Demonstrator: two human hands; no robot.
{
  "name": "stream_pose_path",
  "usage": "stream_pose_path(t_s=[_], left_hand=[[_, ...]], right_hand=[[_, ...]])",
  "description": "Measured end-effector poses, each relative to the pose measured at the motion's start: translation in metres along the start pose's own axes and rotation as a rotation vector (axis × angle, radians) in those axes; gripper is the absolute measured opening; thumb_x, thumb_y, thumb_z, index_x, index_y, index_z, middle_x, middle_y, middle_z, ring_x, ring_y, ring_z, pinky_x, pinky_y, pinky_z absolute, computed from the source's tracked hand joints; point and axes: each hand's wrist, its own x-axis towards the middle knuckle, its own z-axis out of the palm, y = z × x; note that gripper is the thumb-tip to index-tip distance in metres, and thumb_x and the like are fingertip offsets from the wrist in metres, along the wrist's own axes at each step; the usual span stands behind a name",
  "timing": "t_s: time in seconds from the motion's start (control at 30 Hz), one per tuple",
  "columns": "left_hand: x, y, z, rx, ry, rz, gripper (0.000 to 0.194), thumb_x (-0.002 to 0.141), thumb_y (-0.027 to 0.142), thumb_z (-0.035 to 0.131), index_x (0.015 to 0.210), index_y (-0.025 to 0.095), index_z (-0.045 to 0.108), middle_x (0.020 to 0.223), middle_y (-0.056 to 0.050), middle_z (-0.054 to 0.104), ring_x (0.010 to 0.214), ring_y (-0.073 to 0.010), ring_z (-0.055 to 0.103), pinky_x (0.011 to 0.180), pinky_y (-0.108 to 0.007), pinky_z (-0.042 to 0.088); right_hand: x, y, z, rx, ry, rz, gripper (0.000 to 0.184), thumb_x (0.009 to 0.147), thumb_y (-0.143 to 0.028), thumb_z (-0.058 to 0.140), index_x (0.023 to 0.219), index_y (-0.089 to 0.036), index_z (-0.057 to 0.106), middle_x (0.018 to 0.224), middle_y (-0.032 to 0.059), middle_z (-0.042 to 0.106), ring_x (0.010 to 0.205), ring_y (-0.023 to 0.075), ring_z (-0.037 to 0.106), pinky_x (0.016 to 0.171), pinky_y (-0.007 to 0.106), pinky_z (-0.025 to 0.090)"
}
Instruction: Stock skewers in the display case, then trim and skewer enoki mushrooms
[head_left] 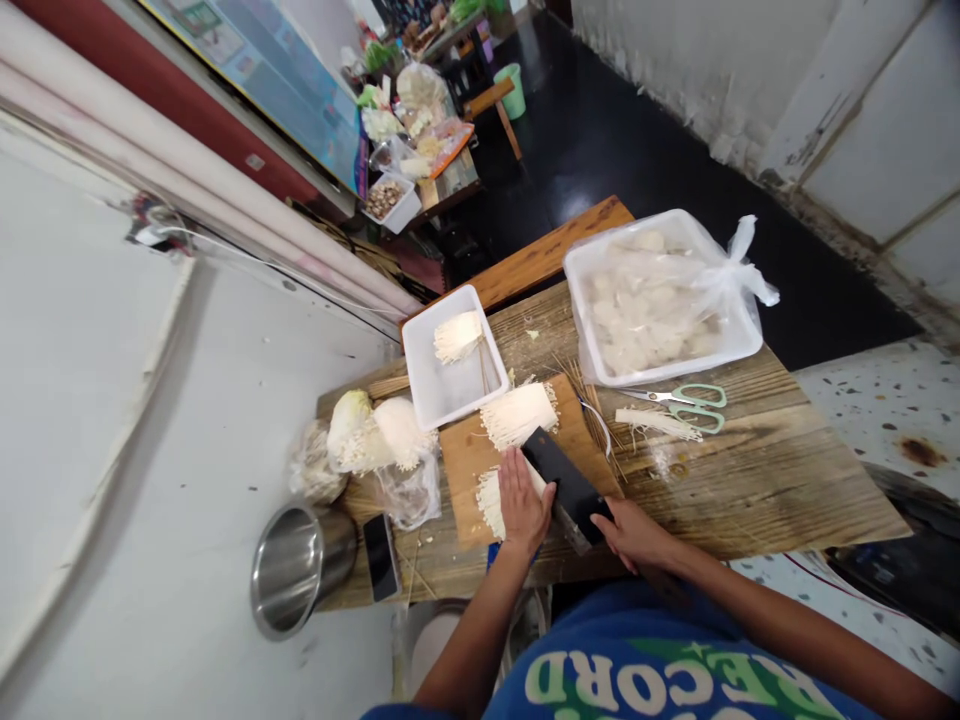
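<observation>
My left hand (pixel 523 503) lies with fingers stretched flat over a bunch of enoki mushrooms (pixel 491 502) on the wooden cutting board (pixel 465 450), its thumb out toward the blade. My right hand (pixel 637 530) is closed around the handle of a cleaver (pixel 562 485). The broad dark blade slants across the board, right beside my left fingers; its cutting edge is hidden. Just beyond, a second enoki bunch (pixel 520 414) lies on the board. Farther back stands a white tray (pixel 425 375) with enoki on skewers (pixel 457 337).
On the right are a white tub (pixel 750 340) of bagged pale food, green-handled scissors (pixel 694 402) and enoki trimmings (pixel 660 422). Loose skewers (pixel 577 375) lie near the board. Left are more enoki (pixel 405 430), a phone (pixel 381 557) and a steel pot (pixel 289 570) by the table edge.
</observation>
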Motion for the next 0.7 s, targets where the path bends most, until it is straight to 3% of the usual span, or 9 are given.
stream_pose_path(t_s=[0.13,0.27,0.47,0.57,0.7], left_hand=[[0.002,0.003,0.002,0.064,-0.011,0.050,0.051,0.096,0.037,0.040,0.142,0.014,0.039,0.150,-0.020,0.035,0.143,-0.0304,0.027,0.112,-0.055,0.030],[0.010,-0.003,-0.010,0.037,-0.005,0.071,0.053,0.090,0.048,0.049,0.127,0.011,0.051,0.137,-0.022,0.048,0.132,-0.0330,0.040,0.109,-0.057,0.032],[0.050,-0.030,-0.054,-0.077,-0.272,0.292,0.065,0.073,0.068,0.061,0.117,0.019,0.060,0.111,-0.013,0.059,0.107,-0.0296,0.051,0.100,-0.051,0.038],[0.071,-0.041,-0.064,-0.093,-0.379,0.400,0.053,0.078,0.066,0.056,0.109,0.024,0.065,0.104,-0.011,0.063,0.100,-0.0267,0.054,0.094,-0.044,0.042],[0.089,-0.045,-0.066,-0.075,-0.389,0.495,0.039,0.084,0.063,0.050,0.093,0.029,0.068,0.092,-0.007,0.067,0.091,-0.0223,0.058,0.087,-0.038,0.046]], right_hand=[[0.002,-0.003,-0.005,0.056,-0.009,0.049,0.014,0.092,-0.034,0.037,0.086,-0.022,0.037,0.046,-0.0097,0.047,0.030,0.0090,0.046,0.031,0.017,0.034],[0.004,-0.002,-0.009,0.067,-0.018,0.070,0.013,0.093,-0.032,0.034,0.084,-0.022,0.036,0.045,-0.0098,0.047,0.030,0.0096,0.045,0.031,0.019,0.036],[0.005,-0.004,-0.015,0.052,-0.044,0.065,0.019,0.093,-0.039,0.040,0.083,-0.022,0.035,0.047,-0.0100,0.049,0.030,0.0086,0.046,0.032,0.017,0.032],[0.006,-0.004,-0.016,0.047,-0.036,0.079,0.023,0.093,-0.041,0.042,0.082,-0.023,0.034,0.046,-0.0103,0.048,0.030,0.0079,0.045,0.032,0.017,0.032],[0.007,-0.001,-0.015,0.053,-0.027,0.097,0.021,0.094,-0.039,0.041,0.083,-0.022,0.034,0.045,-0.0107,0.047,0.029,0.0074,0.044,0.031,0.016,0.032]])
